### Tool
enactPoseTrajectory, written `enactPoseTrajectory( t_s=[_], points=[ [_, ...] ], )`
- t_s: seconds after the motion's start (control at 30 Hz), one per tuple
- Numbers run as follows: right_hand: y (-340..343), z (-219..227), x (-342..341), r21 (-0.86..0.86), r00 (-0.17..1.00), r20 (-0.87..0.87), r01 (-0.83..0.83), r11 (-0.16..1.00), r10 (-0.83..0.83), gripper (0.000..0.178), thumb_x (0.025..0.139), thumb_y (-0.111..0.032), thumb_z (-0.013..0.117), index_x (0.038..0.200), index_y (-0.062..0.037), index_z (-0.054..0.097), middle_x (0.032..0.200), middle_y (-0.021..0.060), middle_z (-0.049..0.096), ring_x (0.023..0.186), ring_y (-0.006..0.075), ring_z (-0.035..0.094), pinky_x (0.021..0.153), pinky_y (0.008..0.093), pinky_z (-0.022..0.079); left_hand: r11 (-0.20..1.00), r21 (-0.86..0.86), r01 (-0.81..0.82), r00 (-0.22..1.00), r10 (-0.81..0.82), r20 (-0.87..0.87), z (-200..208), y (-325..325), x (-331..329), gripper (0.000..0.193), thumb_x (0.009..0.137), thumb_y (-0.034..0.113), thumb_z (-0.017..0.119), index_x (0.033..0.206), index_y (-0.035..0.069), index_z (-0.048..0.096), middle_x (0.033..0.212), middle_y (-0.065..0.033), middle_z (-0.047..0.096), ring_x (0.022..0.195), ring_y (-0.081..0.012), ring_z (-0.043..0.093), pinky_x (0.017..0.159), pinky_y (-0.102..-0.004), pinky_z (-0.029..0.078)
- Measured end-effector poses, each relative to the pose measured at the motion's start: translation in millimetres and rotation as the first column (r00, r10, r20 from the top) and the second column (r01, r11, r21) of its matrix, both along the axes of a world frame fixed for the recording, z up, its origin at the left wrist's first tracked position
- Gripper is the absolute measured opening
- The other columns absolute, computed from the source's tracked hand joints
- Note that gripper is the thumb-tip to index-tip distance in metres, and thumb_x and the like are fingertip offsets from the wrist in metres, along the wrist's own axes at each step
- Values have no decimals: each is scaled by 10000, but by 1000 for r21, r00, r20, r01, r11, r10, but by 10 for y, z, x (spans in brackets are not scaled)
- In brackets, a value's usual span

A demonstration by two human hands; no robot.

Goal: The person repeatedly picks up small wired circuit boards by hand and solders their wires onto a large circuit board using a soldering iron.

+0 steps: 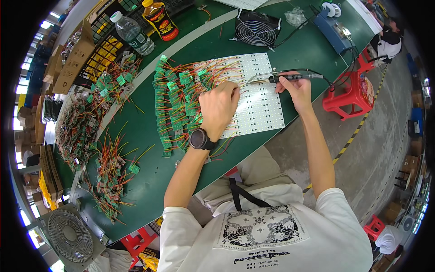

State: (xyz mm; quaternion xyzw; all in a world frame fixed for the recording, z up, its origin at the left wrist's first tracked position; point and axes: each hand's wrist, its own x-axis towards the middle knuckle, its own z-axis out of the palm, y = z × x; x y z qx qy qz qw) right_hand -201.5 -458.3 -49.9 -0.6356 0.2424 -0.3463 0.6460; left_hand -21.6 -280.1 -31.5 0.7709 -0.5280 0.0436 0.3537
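Note:
My right hand (295,90) is closed round the black handle of a soldering iron (278,79). A thin metal tube runs along the iron, and its tip points left over a white perforated board (260,106). My left hand (219,105), with a dark watch on the wrist, rests over the board's left part. Its fingers are curled together close to the iron's tip; what they pinch is hidden. Beneath and beside this hand, small green circuit boards (173,97) stand in rows, their red and yellow wires (222,68) reaching onto the white board.
Heaps of wired circuit boards (111,174) lie on the green table (140,190) at left. At the back are a water bottle (132,34), an orange-labelled bottle (161,20), a small black fan (256,29) and a blue soldering unit (333,31). A red stool (351,95) stands right.

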Motion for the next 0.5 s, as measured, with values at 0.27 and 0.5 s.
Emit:
enactPoseTrajectory(
  t_s=[0.27, 0.5],
  points=[
    [-27, -1, -8, 55, 997, 65, 36, 998, -40, 194, 870, -39, 665, 1023, 70, 619, 797, 132, 661, 634, 201, 658, 601, 271, 510, 1000, 5, 10, 1000, -10, -20, 32, 7, 14, 100, 833, 184, 678, 854, 87, 692, 747, -84, 693, 623, -262, 664, 546, -352, 488],
    [-25, -1, -9, 41, 997, 51, 54, 998, -56, 200, 868, -45, 662, 1026, 69, 617, 773, 118, 651, 622, 192, 649, 587, 267, 496, 997, 35, 69, 997, -68, -35, 118, 13, 18, 119, 854, 216, 670, 870, 100, 694, 780, -75, 694, 636, -264, 659, 540, -366, 482]
  ],
)
